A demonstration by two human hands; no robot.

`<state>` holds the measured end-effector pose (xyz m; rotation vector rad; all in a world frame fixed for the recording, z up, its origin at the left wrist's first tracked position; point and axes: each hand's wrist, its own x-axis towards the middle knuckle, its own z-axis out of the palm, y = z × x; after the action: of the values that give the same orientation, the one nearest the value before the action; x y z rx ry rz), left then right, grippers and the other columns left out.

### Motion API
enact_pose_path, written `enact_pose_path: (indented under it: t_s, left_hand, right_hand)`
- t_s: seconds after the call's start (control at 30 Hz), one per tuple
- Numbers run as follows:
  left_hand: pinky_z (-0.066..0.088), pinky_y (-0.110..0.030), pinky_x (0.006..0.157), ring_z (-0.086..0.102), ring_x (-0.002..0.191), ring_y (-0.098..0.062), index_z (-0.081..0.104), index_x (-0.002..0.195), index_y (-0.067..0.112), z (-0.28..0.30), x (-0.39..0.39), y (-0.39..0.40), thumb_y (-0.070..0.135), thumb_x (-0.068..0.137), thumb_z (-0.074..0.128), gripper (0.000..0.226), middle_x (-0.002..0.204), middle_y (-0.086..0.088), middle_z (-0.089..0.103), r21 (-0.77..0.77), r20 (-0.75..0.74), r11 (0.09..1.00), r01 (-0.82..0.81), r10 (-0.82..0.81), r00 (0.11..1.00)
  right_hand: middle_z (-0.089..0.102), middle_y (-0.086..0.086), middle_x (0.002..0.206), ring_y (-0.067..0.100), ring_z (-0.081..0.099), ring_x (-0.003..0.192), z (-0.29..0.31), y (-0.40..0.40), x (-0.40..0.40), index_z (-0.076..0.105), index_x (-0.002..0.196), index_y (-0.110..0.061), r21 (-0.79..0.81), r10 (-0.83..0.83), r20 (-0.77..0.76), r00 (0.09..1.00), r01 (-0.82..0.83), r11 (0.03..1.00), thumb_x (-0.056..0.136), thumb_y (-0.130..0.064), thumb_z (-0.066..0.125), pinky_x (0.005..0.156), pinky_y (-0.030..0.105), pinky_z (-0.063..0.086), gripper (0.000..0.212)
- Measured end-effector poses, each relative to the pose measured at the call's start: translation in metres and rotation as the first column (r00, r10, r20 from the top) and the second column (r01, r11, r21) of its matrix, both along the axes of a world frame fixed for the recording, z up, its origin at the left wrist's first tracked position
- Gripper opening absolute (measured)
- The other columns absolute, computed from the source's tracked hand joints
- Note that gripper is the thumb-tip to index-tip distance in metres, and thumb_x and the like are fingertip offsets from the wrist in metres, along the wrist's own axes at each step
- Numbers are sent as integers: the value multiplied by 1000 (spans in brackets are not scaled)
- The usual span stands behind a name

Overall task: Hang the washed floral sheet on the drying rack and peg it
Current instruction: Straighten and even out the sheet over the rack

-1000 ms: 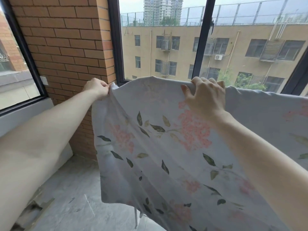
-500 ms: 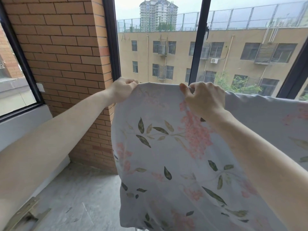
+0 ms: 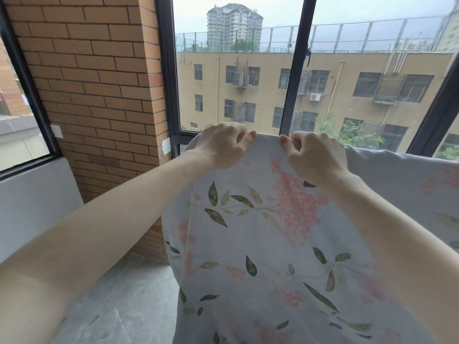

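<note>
Two bare hands are raised side by side at chest height, close together but not touching. The left hand point(image 3: 223, 144) curls its fingers over the top edge of the sheet point(image 3: 248, 244), thumb pinching the fabric against them. The right hand point(image 3: 315, 157) grips the same edge just beside it, fingers folded over and thumb tip pressed on the cloth. The sheet, pale with pink blossoms and dark green leaves, hangs down from both hands and spreads away to the right. Behind it stand a brick wall point(image 3: 94, 83) on the left and a dark-framed window point(image 3: 295, 78) facing a tan building.
</note>
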<state>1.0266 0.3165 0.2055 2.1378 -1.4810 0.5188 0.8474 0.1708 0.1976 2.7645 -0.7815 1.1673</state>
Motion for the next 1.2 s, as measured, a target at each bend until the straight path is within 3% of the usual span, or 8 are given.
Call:
enact_pose_path:
  t_s: [0.07,0.37,0.57,0.7,0.8,0.9,1.03,1.2]
  left_hand:
    - [28,-35,71,52,70,-15,53,78,15,0,1,-3,48,108,34,49,76,3,58,-22,-1,1000,4,-4,1000]
    - [34,-36,68,53,72,-18,52,75,17,-6,15,-7,50,108,34,50,74,6,56,-52,66,998,39,-35,997]
    - [38,-37,68,57,76,-24,58,79,18,-11,17,-14,51,108,33,51,79,3,61,-83,93,995,53,-45,995]
    - [35,-37,72,57,76,-29,56,75,17,-14,19,-13,50,106,31,52,80,0,63,-128,117,991,30,-15,993]
    - [36,-39,75,56,76,-29,54,73,20,-16,24,-14,54,103,26,54,80,-1,63,-123,129,992,4,12,992]
    - [37,-40,71,55,74,-31,50,69,20,-14,27,-14,57,102,23,56,75,-1,60,-89,86,996,-28,36,996]
    - [37,-41,70,54,76,-34,50,68,19,-9,11,-17,54,101,25,55,76,-6,60,-90,55,993,-72,77,995]
    - [34,-44,89,45,83,-30,60,73,13,-7,-33,-28,42,103,28,52,84,-13,63,-123,23,960,-251,256,967]
  right_hand:
    - [62,-5,64,23,60,68,-3,-8,-14,65,77,-19,-12,-14,30,999,15,1000,102,-55,45,66,34,45,48]
    - [46,-2,50,32,49,59,-14,-72,-114,47,58,-13,-125,-272,135,953,289,949,103,-59,36,64,36,31,66]
    - [50,4,50,33,51,60,-11,-99,-162,45,52,-10,-20,-489,187,852,501,865,106,-54,35,68,38,28,70]
    - [53,6,52,35,54,61,-11,-102,-158,50,55,-8,-34,-466,183,866,479,877,107,-51,34,66,37,28,70]
    - [49,2,49,33,51,56,-14,-109,-163,46,54,-11,-68,-424,178,888,441,895,106,-56,32,63,38,38,70]
    - [45,2,47,33,48,53,-12,-118,-181,45,54,-10,-102,-398,192,897,421,901,108,-49,38,57,34,31,67]
    - [56,15,64,34,51,69,-20,-138,-225,57,66,-8,-12,-473,282,835,496,868,109,-41,37,83,43,41,58]
    - [63,24,102,41,54,104,-39,-149,-242,58,86,-9,0,-501,300,812,525,851,108,-42,31,111,46,28,48]
